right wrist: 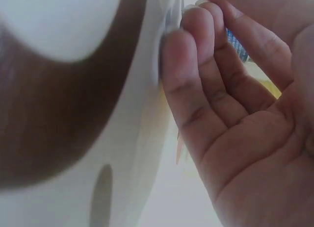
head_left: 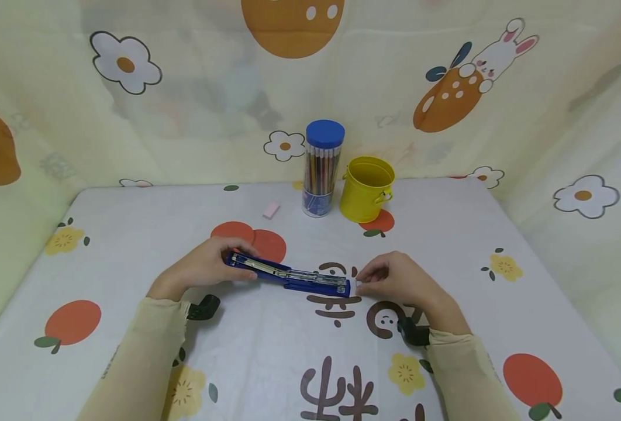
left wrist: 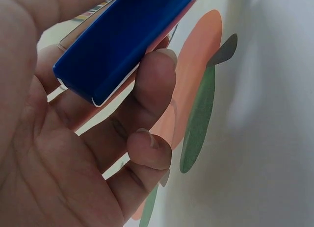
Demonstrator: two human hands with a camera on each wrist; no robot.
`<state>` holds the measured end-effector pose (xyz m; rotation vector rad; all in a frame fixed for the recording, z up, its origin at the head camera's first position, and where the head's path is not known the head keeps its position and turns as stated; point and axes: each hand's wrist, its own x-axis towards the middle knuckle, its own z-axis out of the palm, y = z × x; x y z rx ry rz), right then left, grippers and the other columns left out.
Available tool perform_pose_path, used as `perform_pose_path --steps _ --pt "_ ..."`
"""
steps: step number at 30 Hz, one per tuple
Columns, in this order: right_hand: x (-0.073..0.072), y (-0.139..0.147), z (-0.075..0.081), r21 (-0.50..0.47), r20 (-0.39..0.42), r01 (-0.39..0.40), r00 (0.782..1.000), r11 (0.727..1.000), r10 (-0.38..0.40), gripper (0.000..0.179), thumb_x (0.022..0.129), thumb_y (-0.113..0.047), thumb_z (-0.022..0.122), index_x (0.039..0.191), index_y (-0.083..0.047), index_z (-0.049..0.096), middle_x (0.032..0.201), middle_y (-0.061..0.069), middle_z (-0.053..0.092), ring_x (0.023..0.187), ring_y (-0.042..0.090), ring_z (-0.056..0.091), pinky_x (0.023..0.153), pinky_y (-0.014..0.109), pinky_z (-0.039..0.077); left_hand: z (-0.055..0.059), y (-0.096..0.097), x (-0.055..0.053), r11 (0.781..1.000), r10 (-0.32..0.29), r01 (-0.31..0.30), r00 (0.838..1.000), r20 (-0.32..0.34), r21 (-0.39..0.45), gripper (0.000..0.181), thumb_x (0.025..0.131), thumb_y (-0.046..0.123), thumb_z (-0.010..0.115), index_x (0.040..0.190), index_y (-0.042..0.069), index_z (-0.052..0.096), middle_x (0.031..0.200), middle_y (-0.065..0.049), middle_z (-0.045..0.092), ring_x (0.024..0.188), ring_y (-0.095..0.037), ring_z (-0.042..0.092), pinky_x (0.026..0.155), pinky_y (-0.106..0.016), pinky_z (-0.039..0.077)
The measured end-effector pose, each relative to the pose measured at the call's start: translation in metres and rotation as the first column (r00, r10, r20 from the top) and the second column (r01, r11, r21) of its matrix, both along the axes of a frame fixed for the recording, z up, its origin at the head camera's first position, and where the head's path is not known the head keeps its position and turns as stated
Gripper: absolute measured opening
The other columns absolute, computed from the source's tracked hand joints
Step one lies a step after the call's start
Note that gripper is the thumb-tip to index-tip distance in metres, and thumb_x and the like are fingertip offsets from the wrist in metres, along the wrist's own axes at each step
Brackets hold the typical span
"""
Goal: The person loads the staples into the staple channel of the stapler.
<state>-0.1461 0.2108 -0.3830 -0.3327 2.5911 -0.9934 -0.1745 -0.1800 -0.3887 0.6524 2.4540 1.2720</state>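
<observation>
A blue stapler (head_left: pixel 289 275) lies opened out nearly flat, its metal staple channel facing up. My left hand (head_left: pixel 213 263) grips its left end, thumb on the near side and fingers on the far side. In the left wrist view, the stapler's smooth blue end (left wrist: pixel 122 36) sits between the thumb and curled fingers (left wrist: pixel 156 80). At the right end is a small white part (head_left: pixel 353 286), which my right hand (head_left: pixel 400 280) pinches between thumb and forefinger. The right wrist view shows the other fingers (right wrist: pixel 179 60) close to the tablecloth; what the fingertips hold is hardly visible there.
Behind the stapler lies a small pink eraser (head_left: pixel 271 210). Farther back stand a clear tube of pencils with a blue lid (head_left: pixel 325 134) and a yellow bucket (head_left: pixel 360 199). A printed cloth (head_left: pixel 268 362) covers the table, and patterned curtains (head_left: pixel 200 117) hang around it.
</observation>
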Motion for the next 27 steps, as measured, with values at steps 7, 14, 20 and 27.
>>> perform_pose_path --steps 7,14,20,27 --pt "0.0 0.0 0.003 0.005 -0.069 0.019 0.997 1.0 -0.018 0.018 0.084 -0.023 0.085 0.099 -0.015 0.08 0.087 -0.004 0.068 0.082 0.02 0.058 0.077 0.035 0.051 -0.001 0.0 0.0 1.0 -0.002 0.002 1.0 0.002 -0.004 0.035 0.079 0.025 0.089 0.11 0.022 0.074 0.1 0.001 0.068 0.082 -0.024 0.056 0.069 -0.033 0.046" --pt "0.002 -0.006 0.009 -0.038 -0.101 -0.007 0.995 0.999 0.003 0.021 0.083 -0.022 0.085 0.102 -0.013 0.079 0.088 -0.004 0.069 0.082 0.019 0.061 0.078 0.034 0.053 0.0 -0.001 0.0 1.0 0.004 -0.004 1.0 0.005 0.0 0.035 0.079 0.024 0.089 0.11 0.021 0.074 0.1 0.001 0.068 0.083 -0.023 0.056 0.07 -0.033 0.046" --pt "0.002 -0.013 0.01 -0.081 -0.136 -0.062 0.989 0.995 0.051 0.019 0.083 -0.021 0.085 0.098 -0.013 0.08 0.086 -0.006 0.071 0.078 0.017 0.061 0.073 0.029 0.053 0.001 0.0 0.0 1.0 0.003 -0.003 1.0 0.0 0.003 0.034 0.079 0.024 0.089 0.11 0.021 0.074 0.1 0.002 0.068 0.083 -0.023 0.056 0.069 -0.032 0.046" --pt "0.005 -0.02 0.009 -0.098 -0.137 -0.076 0.989 0.992 0.062 0.017 0.084 -0.02 0.085 0.098 -0.012 0.079 0.086 -0.005 0.069 0.076 0.018 0.059 0.07 0.028 0.052 0.002 0.001 0.0 1.0 0.005 -0.005 1.0 0.005 0.0 0.036 0.08 0.025 0.088 0.111 0.017 0.074 0.1 0.0 0.067 0.083 -0.023 0.054 0.07 -0.032 0.044"
